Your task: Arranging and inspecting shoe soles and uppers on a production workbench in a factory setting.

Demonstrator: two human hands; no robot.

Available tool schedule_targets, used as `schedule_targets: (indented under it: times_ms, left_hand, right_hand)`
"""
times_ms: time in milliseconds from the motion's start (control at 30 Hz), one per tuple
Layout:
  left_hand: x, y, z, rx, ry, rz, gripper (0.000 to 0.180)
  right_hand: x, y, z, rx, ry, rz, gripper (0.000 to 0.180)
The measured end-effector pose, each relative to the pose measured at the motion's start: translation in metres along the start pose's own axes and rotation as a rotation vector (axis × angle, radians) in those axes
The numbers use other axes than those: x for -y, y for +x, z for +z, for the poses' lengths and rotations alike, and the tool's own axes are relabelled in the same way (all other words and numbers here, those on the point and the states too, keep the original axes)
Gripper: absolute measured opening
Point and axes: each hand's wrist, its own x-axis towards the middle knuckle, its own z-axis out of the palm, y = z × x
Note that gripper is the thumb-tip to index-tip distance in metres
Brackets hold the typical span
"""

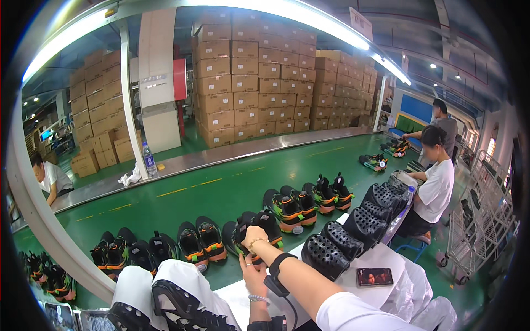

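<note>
My right hand (255, 237) reaches across from the lower right and is closed on a black sneaker (239, 229) with orange and green trim. Its fingertips are partly hidden against the shoe. Just below, my left hand (254, 277), with a ring and a beaded bracelet at the wrist, has its fingers stretched up to the same sneaker's heel end. A matching sneaker (270, 225) stands right beside my right hand. To the left is another pair of sneakers (201, 240), and to the right stands a pair with orange soles (291, 209).
Several sneakers line the green conveyor surface (187, 194). Black perforated clog-like pieces (326, 256) and a phone (374, 277) lie on the white table. White-stuffed black shoes (182, 298) stand lower left. Two people are at the right, near a wire rack (477, 220). Cartons (265, 83) are stacked behind.
</note>
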Motion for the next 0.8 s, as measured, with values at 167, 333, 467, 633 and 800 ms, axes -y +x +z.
schedule_targets:
  times_ms: [167,333,467,633,800]
  left_hand:
    - [0.008,0.003,-0.006,-0.047,0.085,0.025,0.042]
    - [-0.006,0.005,0.001,-0.043,0.060,0.003,0.041]
    - [0.001,0.003,-0.005,-0.044,0.026,-0.003,0.043]
    - [0.016,0.003,-0.001,-0.115,0.022,0.057,0.044]
    - [-0.004,0.003,0.032,0.027,-0.678,-0.287,0.044]
  right_hand:
    - [0.009,-0.004,0.020,0.007,-0.107,-0.094,0.022]
    - [-0.001,0.024,0.033,0.041,-0.074,0.027,0.028]
    - [0.008,0.027,0.030,0.243,0.128,0.217,0.020]
    - [0.001,0.037,0.059,0.167,-0.150,-0.186,0.027]
    - [-0.022,0.079,0.019,1.036,-0.249,0.161,0.028]
